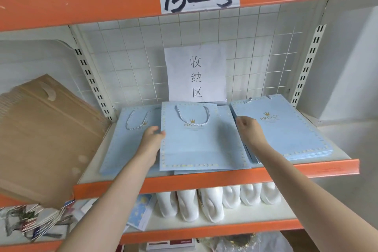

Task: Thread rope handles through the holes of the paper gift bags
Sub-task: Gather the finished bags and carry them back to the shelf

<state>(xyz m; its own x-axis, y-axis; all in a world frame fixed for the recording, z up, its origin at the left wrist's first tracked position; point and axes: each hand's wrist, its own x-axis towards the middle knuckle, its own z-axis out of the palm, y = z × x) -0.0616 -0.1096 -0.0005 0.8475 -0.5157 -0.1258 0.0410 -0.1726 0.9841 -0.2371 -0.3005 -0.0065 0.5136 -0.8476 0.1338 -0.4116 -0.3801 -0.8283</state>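
On the shelf, left hand fingers pinch the middle bag; right hand curled, grip unclear.

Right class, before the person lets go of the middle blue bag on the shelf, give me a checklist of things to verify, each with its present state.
1. Rope handle threaded on the middle bag: ok.
2. Left hand holds the bag's left edge: ok.
3. Right hand grips the bag's right edge: cannot tell.
4. Bag lies flat on the pile: ok.
5. Bag squared with the right stack: not ok, it is skewed.
6. Left bag has its handle: ok.
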